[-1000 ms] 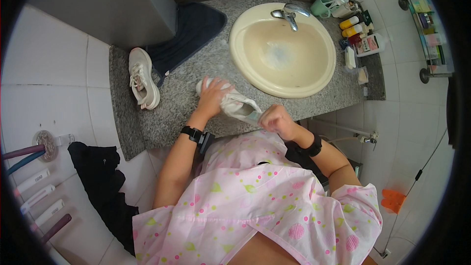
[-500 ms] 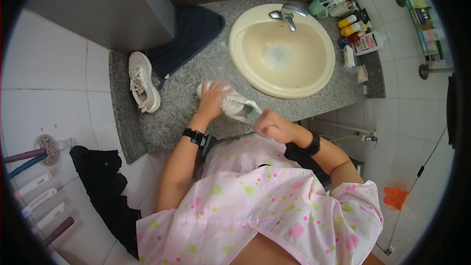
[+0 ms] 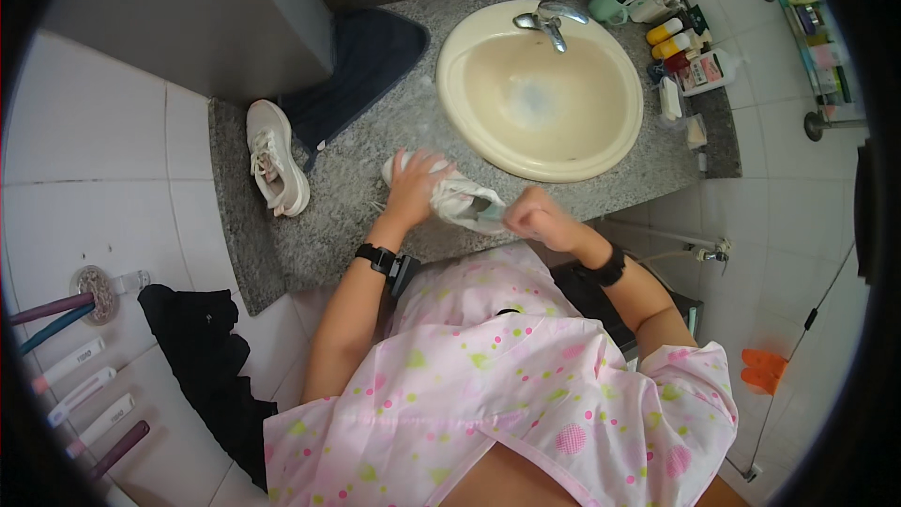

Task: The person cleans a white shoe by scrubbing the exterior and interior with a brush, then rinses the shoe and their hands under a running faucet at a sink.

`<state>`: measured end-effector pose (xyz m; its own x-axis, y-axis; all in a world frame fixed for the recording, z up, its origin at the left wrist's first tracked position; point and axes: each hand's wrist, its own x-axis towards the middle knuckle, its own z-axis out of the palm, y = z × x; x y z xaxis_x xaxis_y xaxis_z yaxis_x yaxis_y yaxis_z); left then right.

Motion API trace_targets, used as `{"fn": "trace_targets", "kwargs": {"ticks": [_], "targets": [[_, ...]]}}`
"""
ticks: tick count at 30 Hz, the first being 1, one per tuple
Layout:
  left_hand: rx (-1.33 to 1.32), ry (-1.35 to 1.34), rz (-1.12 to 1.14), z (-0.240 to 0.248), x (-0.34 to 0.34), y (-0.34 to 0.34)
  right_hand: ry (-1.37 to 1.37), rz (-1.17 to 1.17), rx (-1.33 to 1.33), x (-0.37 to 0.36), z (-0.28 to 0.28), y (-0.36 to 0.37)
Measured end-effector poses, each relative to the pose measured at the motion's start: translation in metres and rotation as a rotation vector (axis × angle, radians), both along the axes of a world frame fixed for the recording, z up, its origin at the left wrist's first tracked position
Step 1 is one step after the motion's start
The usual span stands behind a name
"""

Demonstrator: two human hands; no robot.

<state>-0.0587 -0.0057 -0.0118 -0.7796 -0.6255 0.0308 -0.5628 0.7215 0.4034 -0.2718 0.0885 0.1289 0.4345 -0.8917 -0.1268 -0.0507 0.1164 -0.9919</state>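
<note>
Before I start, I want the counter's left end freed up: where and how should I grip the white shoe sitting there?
I'd take the heel collar of the white shoe from the near side, probably thumb inside and fingers outside. Its heel points toward you and its opening faces up, while the toe points away, with the dark cloth beside it.

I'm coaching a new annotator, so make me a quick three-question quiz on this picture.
1. Which hand lies on the toe end of the held shoe? a) right hand b) left hand
2. True or false: the second shoe stands right of the sink.
3. Fill in: the mug to the right of the tap is pale ____.

Key: 1. b; 2. false, it is at the left end of the counter; 3. green
</note>
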Motion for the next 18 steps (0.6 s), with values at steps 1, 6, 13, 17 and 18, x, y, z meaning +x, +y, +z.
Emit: {"fn": "trace_targets", "kwargs": {"ticks": [1,6,13,17,18], "targets": [[0.004,-0.005,0.007,-0.002,0.002,0.0,-0.014,0.013,0.001,0.0,0.015,0.0],[0.004,0.041,-0.012,-0.001,-0.003,-0.001,0.011,-0.087,0.055,-0.001,-0.018,0.003],[-0.034,0.109,0.01,0.001,-0.004,-0.001,-0.011,-0.097,0.044,-0.01,-0.022,0.005],[0.007,0.054,0.016,0.003,-0.003,-0.002,0.013,-0.013,0.043,-0.012,0.006,0.006],[-0.008,0.041,0.0,0.006,-0.003,-0.001,0.034,-0.026,0.037,-0.013,0.0,0.013]]}}
